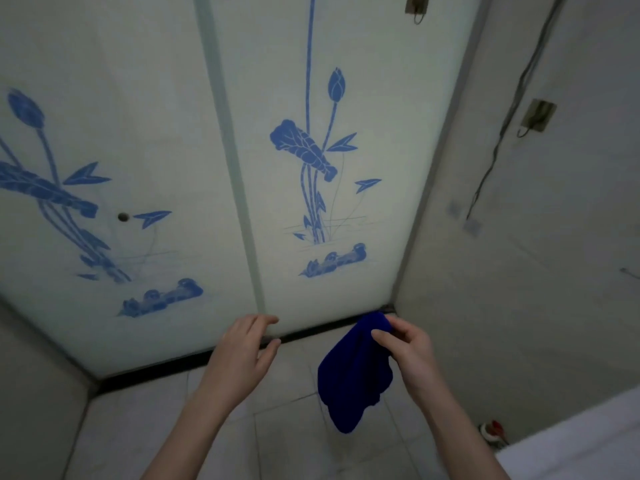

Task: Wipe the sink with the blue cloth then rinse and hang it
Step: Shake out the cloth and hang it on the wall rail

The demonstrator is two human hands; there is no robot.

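The blue cloth (353,372) hangs in the air in front of me, bunched at its top and drooping toward the tiled floor. My right hand (405,348) pinches its upper end between thumb and fingers. My left hand (247,344) is held out to the left of the cloth with fingers relaxed and spread, holding nothing and apart from the cloth. A white edge at the bottom right (581,441) may be the sink; I cannot tell.
Frosted sliding glass doors (166,140) with blue lotus prints stand ahead on a dark floor track (214,362). A plain wall (540,271) with hooks and a hanging black cable is on the right. A small red-and-white object (491,433) sits on the floor by that wall.
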